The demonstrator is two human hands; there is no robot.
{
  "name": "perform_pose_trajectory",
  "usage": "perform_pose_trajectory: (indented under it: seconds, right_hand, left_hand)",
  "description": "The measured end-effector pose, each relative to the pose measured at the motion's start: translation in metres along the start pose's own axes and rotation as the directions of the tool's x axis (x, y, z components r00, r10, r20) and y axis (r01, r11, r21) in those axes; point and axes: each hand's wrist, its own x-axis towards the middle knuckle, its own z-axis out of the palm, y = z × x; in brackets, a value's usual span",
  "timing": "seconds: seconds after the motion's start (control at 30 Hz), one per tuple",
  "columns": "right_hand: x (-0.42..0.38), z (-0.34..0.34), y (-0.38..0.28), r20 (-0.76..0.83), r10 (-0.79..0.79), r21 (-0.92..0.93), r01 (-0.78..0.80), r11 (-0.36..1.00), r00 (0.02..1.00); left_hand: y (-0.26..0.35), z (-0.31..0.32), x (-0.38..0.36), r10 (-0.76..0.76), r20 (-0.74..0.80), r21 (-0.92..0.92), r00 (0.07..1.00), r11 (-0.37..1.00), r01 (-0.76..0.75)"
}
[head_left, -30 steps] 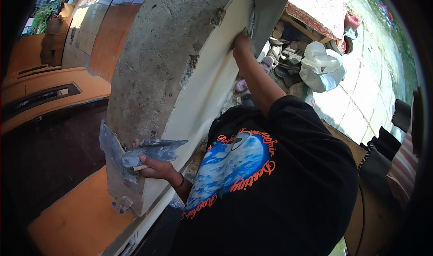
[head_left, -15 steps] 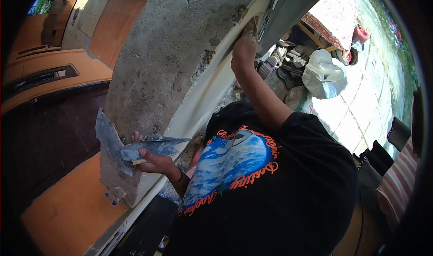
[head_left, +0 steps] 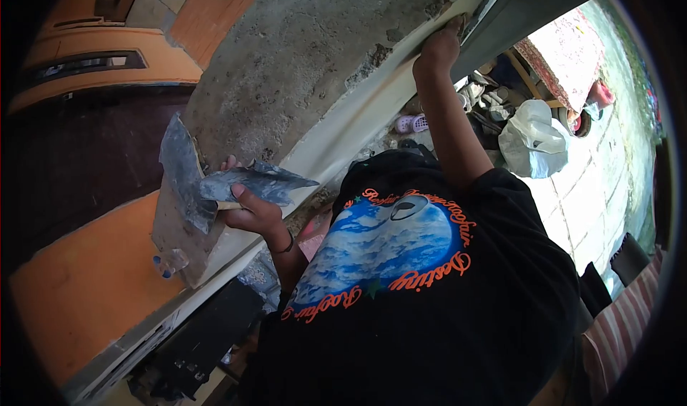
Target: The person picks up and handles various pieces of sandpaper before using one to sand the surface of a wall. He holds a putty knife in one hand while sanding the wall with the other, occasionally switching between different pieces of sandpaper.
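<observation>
My left hand [head_left: 254,215] grips a folded, crumpled grey sheet [head_left: 261,182], thumb on top and fingertips showing past its far side. Beside it, another bent grey piece [head_left: 184,177] with a pale edge lies on the rough concrete slab [head_left: 286,62]. High on the right, my right hand [head_left: 439,48] presses against the white edge strip [head_left: 358,127] of the slab, close to a grey post [head_left: 529,12]. Its fingers are drawn together, and I cannot tell what is in them.
A clear plastic bottle [head_left: 170,263] rests at the slab's near end. To the right are a white bag [head_left: 533,141], purple clogs [head_left: 411,124], piled footwear [head_left: 494,102] and a patterned cloth [head_left: 562,51]. A black object [head_left: 200,334] is below the slab, and striped cloth [head_left: 626,327] hangs lower right.
The view has shifted, so the slab and both arms appear higher. My right hand sits slightly nearer along the white strip. The folded sheet has turned, showing more of its broad face.
</observation>
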Motion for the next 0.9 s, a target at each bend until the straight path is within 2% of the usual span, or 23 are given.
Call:
perform_pose_trajectory:
  seconds: [0.07, 0.1, 0.13, 0.2, 0.23, 0.27, 0.3, 0.33, 0.37, 0.4, 0.43, 0.47, 0.5, 0.53, 0.57, 0.6, 0.63, 0.67, 0.77, 0.8, 0.83, 0.87, 0.9]
  right_hand:
    - [-0.029, -0.004, 0.026, 0.063, -0.229, -0.065, 0.233, 0.97, 0.971]
    - [-0.049, -0.011, 0.04, 0.117, -0.258, -0.194, 0.277, 0.941, 0.959]
    - [-0.075, -0.003, 0.033, 0.187, -0.538, -0.27, 0.57, 0.777, 0.822]
    - [-0.052, -0.007, 0.039, 0.182, -0.523, -0.24, 0.554, 0.798, 0.833]
    - [-0.027, -0.014, 0.04, 0.124, -0.345, -0.3, 0.366, 0.881, 0.93]
    - [-0.025, -0.006, 0.019, 0.073, -0.136, -0.188, 0.147, 0.971, 0.988]
    - [0.006, -0.012, 0.03, 0.115, -0.316, -0.152, 0.331, 0.931, 0.942]
    - [-0.016, 0.001, 0.01, 0.037, -0.183, -0.118, 0.186, 0.975, 0.982]
    - [-0.034, 0.003, 0.007, 0.051, -0.125, -0.176, 0.133, 0.975, 0.991]
    - [-0.045, 0.004, 0.008, 0.053, -0.069, -0.235, 0.08, 0.969, 0.996]
    - [-0.052, -0.004, 0.03, 0.205, -0.288, -0.217, 0.33, 0.919, 0.935]
    - [-0.052, -0.011, 0.04, 0.209, -0.283, -0.219, 0.326, 0.92, 0.936]
    - [-0.064, -0.013, 0.043, 0.242, -0.415, -0.274, 0.472, 0.838, 0.877]
    - [-0.073, -0.016, 0.046, 0.283, -0.533, -0.323, 0.602, 0.73, 0.797]
    - [-0.059, -0.016, 0.046, 0.24, -0.531, -0.273, 0.582, 0.766, 0.813]
    - [-0.041, -0.017, 0.04, 0.114, -0.233, -0.308, 0.258, 0.916, 0.966]
    - [-0.042, -0.011, 0.023, 0.136, -0.159, -0.299, 0.193, 0.935, 0.978]
    - [-0.045, -0.003, 0.011, 0.162, -0.088, -0.286, 0.132, 0.949, 0.983]
    - [-0.077, 0.005, 0.027, 0.175, -0.059, -0.24, 0.101, 0.965, 0.983]
    - [-0.094, 0.002, 0.042, 0.179, -0.058, -0.24, 0.101, 0.965, 0.982]
    - [-0.115, -0.004, 0.065, 0.247, -0.299, -0.321, 0.369, 0.872, 0.922]
    - [-0.132, -0.007, 0.079, 0.331, -0.507, -0.376, 0.604, 0.703, 0.796]
    - [-0.144, -0.009, 0.083, 0.37, -0.522, -0.344, 0.635, 0.691, 0.768]
  left_hand:
    - [-0.002, 0.001, 0.002, 0.094, 0.018, 0.035, 0.995, 0.995, -0.094]
    - [-0.001, 0.001, 0.002, 0.062, 0.005, 0.023, 0.998, 0.998, -0.062]
    - [0.0, 0.003, 0.002, 0.06, -0.017, 0.036, 0.998, 0.998, -0.059]
    - [0.002, 0.0, 0.001, 0.043, 0.007, 0.018, 0.999, 0.999, -0.043]
    - [-0.002, -0.003, 0.0, 0.059, 0.018, 0.015, 0.998, 0.998, -0.059]
    - [-0.002, -0.007, 0.0, 0.073, 0.046, 0.0, 0.996, 0.997, -0.073]
    - [-0.008, -0.012, -0.003, 0.054, 0.062, -0.082, 0.997, 0.995, -0.049]
    - [-0.007, -0.015, -0.004, 0.043, 0.072, -0.171, 0.997, 0.985, -0.03]
    - [0.002, -0.019, -0.01, -0.087, 0.006, -0.27, 0.996, 0.959, 0.085]
    - [0.001, -0.028, -0.014, -0.088, -0.011, -0.258, 0.996, 0.963, 0.082]
    - [-0.003, -0.038, -0.019, -0.059, 0.04, -0.323, 0.997, 0.944, 0.068]
    - [-0.005, -0.048, -0.023, -0.026, 0.093, -0.39, 0.995, 0.919, 0.06]
    - [-0.001, -0.064, -0.025, -0.006, 0.149, -0.222, 0.989, 0.974, 0.039]
    - [-0.004, -0.072, -0.026, -0.007, 0.15, -0.22, 0.989, 0.975, 0.041]
    - [-0.006, -0.082, -0.029, 0.018, 0.056, -0.185, 0.998, 0.983, -0.008]
    - [-0.008, -0.092, -0.033, 0.045, -0.04, -0.141, 0.998, 0.989, -0.05]
    - [-0.009, -0.101, -0.036, -0.046, -0.072, -0.155, 0.996, 0.987, 0.034]
    - [-0.014, -0.109, -0.035, -0.047, -0.084, -0.155, 0.995, 0.987, 0.034]
    - [-0.028, -0.139, -0.031, 0.04, 0.029, 0.179, 0.999, 0.983, -0.045]
    - [-0.03, -0.148, -0.028, 0.04, 0.026, 0.181, 0.999, 0.982, -0.044]
    - [-0.031, -0.156, -0.025, -0.001, 0.087, 0.173, 0.996, 0.985, -0.014]
    - [-0.034, -0.163, -0.023, -0.041, 0.15, 0.166, 0.988, 0.986, 0.016]
    - [-0.039, -0.169, -0.021, -0.042, 0.154, 0.163, 0.987, 0.986, 0.016]
